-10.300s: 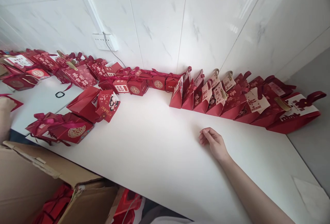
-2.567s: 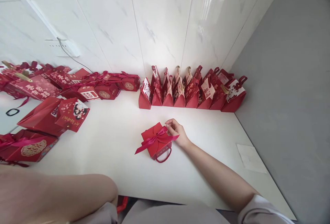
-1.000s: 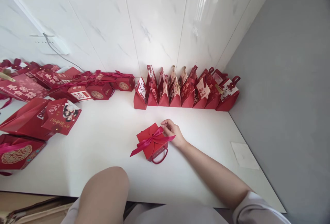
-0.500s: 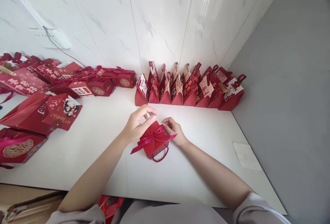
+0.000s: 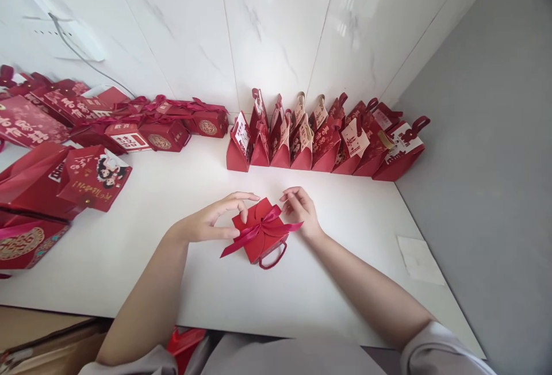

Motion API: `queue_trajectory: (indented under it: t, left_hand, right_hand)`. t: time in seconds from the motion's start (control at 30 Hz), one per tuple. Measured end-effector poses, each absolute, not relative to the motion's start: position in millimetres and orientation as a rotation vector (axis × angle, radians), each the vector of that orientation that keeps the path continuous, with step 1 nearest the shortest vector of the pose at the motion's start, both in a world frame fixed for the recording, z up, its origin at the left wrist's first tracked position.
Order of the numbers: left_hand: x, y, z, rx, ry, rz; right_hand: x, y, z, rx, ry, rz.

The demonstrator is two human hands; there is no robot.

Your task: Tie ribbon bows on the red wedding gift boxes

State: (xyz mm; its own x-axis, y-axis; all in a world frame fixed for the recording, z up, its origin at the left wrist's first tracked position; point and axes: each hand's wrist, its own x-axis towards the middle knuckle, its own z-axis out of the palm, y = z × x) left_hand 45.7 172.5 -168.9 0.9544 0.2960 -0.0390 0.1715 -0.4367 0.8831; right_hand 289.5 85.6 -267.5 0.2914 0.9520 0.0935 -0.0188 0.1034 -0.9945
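A small red gift box (image 5: 254,248) stands on the white table in front of me, its top flaps folded over one another. A magenta ribbon (image 5: 264,226) is tied in a bow across the top, with its tails out to both sides. A dark red cord handle (image 5: 276,259) hangs from the near side. At the box's left edge is my left hand (image 5: 211,219), open, fingers and thumb apart; I cannot tell whether they touch the box. My right hand (image 5: 302,209) is just beyond its right side, fingers loosely curved and apart, with no object visible in them.
Several triangular red gift boxes with loop handles (image 5: 323,145) stand in rows against the tiled wall. Ribboned red boxes (image 5: 166,133) and larger ones (image 5: 95,182) fill the left side. A white paper square (image 5: 418,259) lies at the right edge by the grey wall (image 5: 487,191).
My left hand has moved from above the box down to its left side, its fingers spreading. My right hand stays beside the box, slightly higher. The view has shifted a little.
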Motion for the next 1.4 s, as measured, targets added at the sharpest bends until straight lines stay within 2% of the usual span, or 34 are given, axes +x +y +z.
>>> queue_trajectory:
  t: [0.13,0.23,0.33,0.47,0.6,0.77,0.9,1.03,1.23,1.4]
  left_hand:
    - [42.1,177.0,-171.5,2.084,0.314,0.125]
    - [44.1,176.6,-173.7,2.092,0.295,0.118]
    - [47.7,175.7,-175.3,2.054,0.3,0.129]
    - [51.3,175.5,-178.2,1.939,0.306,0.17]
    - [53.7,175.3,-181.3,1.848,0.316,0.197]
    - [57.3,174.2,-185.5,1.8,0.317,0.186]
    - [59.1,173.8,-188.8,1.77,0.328,0.193]
    - [61.1,172.8,-187.4,1.742,0.347,0.202]
    - [64.0,172.0,-186.5,1.686,0.351,0.206]
    - [64.6,170.9,-185.8,1.707,0.378,0.185]
  right_hand:
    - [285.8,65.8,-220.6,-1.215,-1.087,0.606]
    - [271.0,40.1,-174.7,-1.091,-1.673,0.487]
    - [248.8,21.4,-150.3,-0.97,-2.147,0.3]
    - [220.9,18.2,-163.9,-0.752,-2.452,-0.26]
    - [204.6,23.0,-194.0,-0.782,-2.426,-0.546]
    - [206.6,23.8,-206.8,-0.971,-2.299,-0.481]
    - [219.4,25.1,-192.5,-0.889,-2.282,-0.365]
    - [220.2,21.3,-181.8,-0.907,-2.353,-0.382]
    - [203.1,7.6,-194.0,-1.297,-2.468,-0.449]
    - [216.2,7.5,-179.9,-1.181,-2.515,-0.245]
